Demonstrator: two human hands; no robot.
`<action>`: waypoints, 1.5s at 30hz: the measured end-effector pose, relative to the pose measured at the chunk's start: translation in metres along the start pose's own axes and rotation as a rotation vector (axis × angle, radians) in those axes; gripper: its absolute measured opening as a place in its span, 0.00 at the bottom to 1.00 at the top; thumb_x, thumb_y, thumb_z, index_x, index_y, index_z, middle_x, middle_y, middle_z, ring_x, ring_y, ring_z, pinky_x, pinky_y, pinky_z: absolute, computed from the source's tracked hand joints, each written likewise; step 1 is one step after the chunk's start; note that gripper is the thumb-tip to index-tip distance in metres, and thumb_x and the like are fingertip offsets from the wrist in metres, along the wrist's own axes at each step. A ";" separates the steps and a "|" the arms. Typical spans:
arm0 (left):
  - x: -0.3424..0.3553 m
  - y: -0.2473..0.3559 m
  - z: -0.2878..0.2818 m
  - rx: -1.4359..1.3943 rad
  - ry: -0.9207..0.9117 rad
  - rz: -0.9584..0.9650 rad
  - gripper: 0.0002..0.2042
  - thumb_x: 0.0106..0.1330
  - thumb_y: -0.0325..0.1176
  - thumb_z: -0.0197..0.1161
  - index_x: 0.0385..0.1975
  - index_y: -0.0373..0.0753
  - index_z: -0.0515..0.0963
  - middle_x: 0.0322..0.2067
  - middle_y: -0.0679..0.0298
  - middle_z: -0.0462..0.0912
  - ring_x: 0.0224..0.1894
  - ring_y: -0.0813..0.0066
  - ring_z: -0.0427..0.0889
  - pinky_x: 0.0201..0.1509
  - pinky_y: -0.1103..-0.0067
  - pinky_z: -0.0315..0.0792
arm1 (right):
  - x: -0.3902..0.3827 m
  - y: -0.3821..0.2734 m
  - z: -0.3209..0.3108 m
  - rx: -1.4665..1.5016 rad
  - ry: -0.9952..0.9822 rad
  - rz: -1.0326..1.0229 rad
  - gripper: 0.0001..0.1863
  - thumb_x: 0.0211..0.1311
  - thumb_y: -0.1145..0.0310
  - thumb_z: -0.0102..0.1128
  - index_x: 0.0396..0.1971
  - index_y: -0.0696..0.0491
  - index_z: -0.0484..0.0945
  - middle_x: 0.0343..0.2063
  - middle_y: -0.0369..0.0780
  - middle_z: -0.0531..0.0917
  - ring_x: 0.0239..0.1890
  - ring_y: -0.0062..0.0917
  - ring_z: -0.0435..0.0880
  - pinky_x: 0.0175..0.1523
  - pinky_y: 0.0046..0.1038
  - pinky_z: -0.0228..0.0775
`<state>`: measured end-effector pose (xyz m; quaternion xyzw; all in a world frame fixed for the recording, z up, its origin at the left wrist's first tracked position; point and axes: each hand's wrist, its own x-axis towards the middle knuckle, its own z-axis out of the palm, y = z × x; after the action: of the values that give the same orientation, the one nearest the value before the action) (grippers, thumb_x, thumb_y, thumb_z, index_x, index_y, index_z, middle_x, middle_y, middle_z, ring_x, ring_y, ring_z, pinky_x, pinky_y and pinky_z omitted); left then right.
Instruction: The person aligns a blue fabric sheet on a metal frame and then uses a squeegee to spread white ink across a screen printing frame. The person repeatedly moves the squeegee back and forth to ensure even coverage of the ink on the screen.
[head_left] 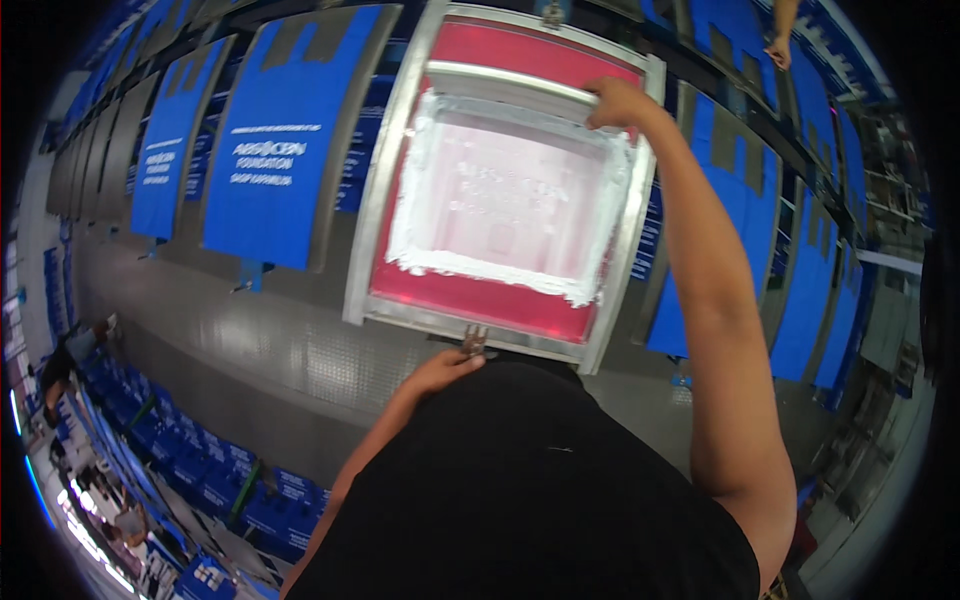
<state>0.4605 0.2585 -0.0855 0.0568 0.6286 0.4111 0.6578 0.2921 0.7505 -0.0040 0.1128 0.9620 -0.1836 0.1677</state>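
My biggest worry is uneven pressure: my right hand (622,105) is closed around only the right end of the squeegee (510,82), so the bar could twist or lift at its unheld left end and leave streaks. My fingers are also close to the white ink (412,225), and a slip might smear it. If the screen (540,47) isn't seated firmly, a push could shift it and blur the print. My left hand (445,372) is by the clamp (474,341) at lower centre; I cannot tell whether it grips it.

The squeegee, at upper centre of the frame, is a long, silvery bar. Below it the screen shows a pale pink window ringed with thick, ragged white, with red mesh outside that.
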 end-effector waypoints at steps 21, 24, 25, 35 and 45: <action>-0.007 0.025 0.001 -0.037 -0.183 0.121 0.26 0.70 0.54 0.51 0.26 0.35 0.80 0.17 0.67 0.75 0.21 0.81 0.72 0.27 0.84 0.67 | -0.262 -0.187 0.152 0.021 0.395 -0.008 0.20 0.40 0.79 0.57 0.39 0.54 0.79 0.33 0.43 0.81 0.38 0.39 0.79 0.46 0.40 0.68; 0.000 0.018 0.002 -0.004 -0.118 0.060 0.26 0.69 0.54 0.53 0.25 0.34 0.79 0.17 0.66 0.75 0.20 0.79 0.72 0.26 0.82 0.67 | -0.269 -0.188 0.155 0.036 0.382 0.016 0.21 0.39 0.79 0.58 0.41 0.54 0.77 0.34 0.41 0.81 0.39 0.37 0.78 0.47 0.39 0.67; 0.003 0.016 0.004 0.022 -0.075 0.048 0.25 0.69 0.54 0.53 0.25 0.34 0.79 0.17 0.66 0.76 0.20 0.79 0.72 0.26 0.81 0.67 | -0.265 -0.184 0.150 0.044 0.362 0.016 0.22 0.40 0.78 0.59 0.42 0.54 0.76 0.34 0.41 0.81 0.40 0.37 0.78 0.47 0.39 0.66; -0.025 0.049 0.007 0.758 0.308 0.012 0.27 0.64 0.57 0.59 0.24 0.32 0.82 0.18 0.55 0.80 0.25 0.68 0.80 0.33 0.72 0.73 | -0.262 -0.047 0.154 0.657 0.369 0.084 0.18 0.44 0.62 0.72 0.38 0.52 0.84 0.33 0.41 0.84 0.37 0.29 0.82 0.47 0.29 0.70; 0.030 0.066 -0.180 0.151 0.920 0.420 0.25 0.73 0.46 0.49 0.58 0.29 0.69 0.58 0.52 0.74 0.59 0.67 0.71 0.63 0.76 0.63 | -0.207 -0.021 0.172 1.184 0.331 0.259 0.20 0.44 0.61 0.74 0.35 0.58 0.84 0.29 0.39 0.85 0.31 0.20 0.81 0.39 0.23 0.71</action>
<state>0.2685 0.2409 -0.1067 0.0426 0.8560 0.4703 0.2102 0.5243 0.6321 -0.0728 0.3291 0.6889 -0.6436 -0.0534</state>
